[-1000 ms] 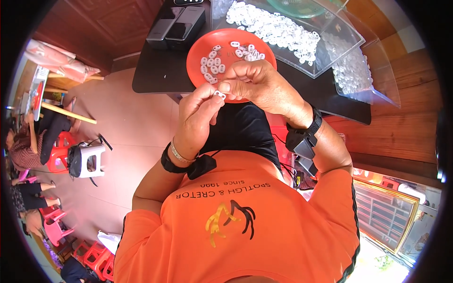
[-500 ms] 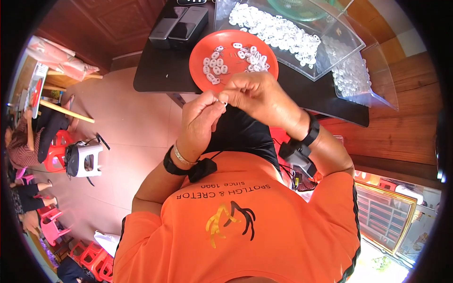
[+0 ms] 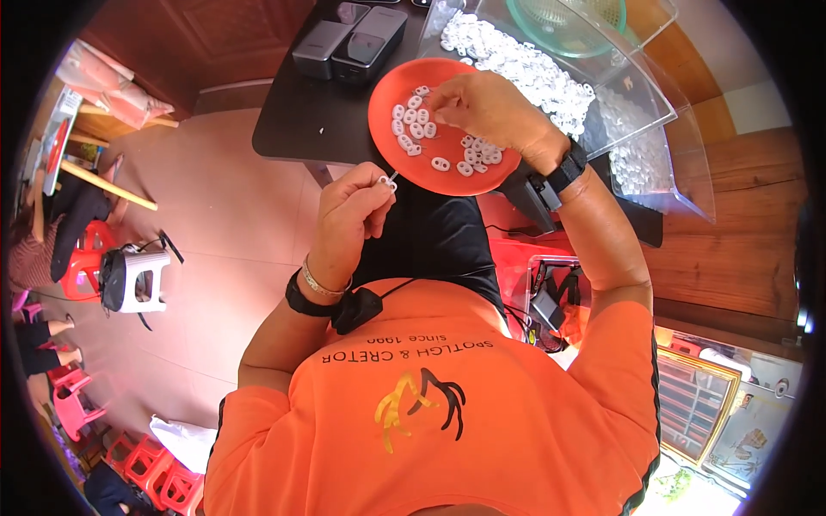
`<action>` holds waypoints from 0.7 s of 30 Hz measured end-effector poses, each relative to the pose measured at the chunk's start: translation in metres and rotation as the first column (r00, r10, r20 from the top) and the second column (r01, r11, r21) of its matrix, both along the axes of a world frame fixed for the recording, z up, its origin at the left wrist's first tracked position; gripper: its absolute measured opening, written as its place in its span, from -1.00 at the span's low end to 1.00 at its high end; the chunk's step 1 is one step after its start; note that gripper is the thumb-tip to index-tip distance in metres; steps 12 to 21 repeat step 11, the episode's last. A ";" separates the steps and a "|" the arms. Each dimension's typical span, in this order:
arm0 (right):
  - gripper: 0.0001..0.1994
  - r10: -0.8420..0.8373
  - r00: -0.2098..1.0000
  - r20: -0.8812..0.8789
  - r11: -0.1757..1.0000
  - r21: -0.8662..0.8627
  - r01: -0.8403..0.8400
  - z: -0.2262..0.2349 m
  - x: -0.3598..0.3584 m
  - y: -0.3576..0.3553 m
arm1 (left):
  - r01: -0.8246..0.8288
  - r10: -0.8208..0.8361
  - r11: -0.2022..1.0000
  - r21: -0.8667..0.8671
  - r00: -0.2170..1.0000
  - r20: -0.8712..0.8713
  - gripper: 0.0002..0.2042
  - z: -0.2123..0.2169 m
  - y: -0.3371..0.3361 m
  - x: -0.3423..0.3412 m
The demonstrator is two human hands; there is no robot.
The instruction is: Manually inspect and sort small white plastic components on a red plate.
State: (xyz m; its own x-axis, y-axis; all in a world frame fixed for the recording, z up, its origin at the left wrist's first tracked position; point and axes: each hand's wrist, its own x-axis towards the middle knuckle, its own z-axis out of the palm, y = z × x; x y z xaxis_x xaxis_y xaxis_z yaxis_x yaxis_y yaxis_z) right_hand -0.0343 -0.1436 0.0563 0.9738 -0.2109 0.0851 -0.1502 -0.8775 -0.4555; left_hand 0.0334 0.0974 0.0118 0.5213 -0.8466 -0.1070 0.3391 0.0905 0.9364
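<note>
Between the thumb and forefinger of my left hand (image 3: 353, 211) is a small white plastic piece with two holes (image 3: 388, 183); a thin metal pin seems to stick up from it. This hand is closed, just off the near-left rim of a red plate (image 3: 404, 168). My right hand (image 3: 495, 107) hangs over the plate, fingers curled and tips drawn together; whatever they may hold is hidden. White two-holed pieces (image 3: 416, 116) lie at the plate's left. A second cluster of them (image 3: 482, 155) sits below my right hand, and a few thin pins lie among the pieces.
A clear bin (image 3: 632, 138) of white pieces stands on the dark table (image 3: 292, 112) behind the plate, beside another clear container (image 3: 641, 168). A green basket (image 3: 572, 21) is at the back. Two grey-black devices (image 3: 370, 43) lie left of the plate. Stools (image 3: 142, 279) stand at left.
My right hand has left my left hand and moved up and right over the plate. My left hand keeps the white piece, slightly further left. The view has shifted a little.
</note>
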 end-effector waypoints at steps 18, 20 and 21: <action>-0.73 0.031 0.999 -0.045 0.987 -0.155 -0.038 -0.015 0.018 0.008 | 0.013 -0.013 1.000 0.012 1.000 -0.016 -0.81 -0.004 0.001 -0.004; -0.73 0.031 0.999 -0.045 0.987 -0.155 -0.038 -0.015 0.018 0.008 | 0.013 -0.013 1.000 0.012 1.000 -0.016 -0.81 -0.004 0.001 -0.004; -0.73 0.031 0.999 -0.045 0.987 -0.155 -0.038 -0.015 0.018 0.008 | 0.013 -0.013 1.000 0.012 1.000 -0.016 -0.81 -0.004 0.001 -0.004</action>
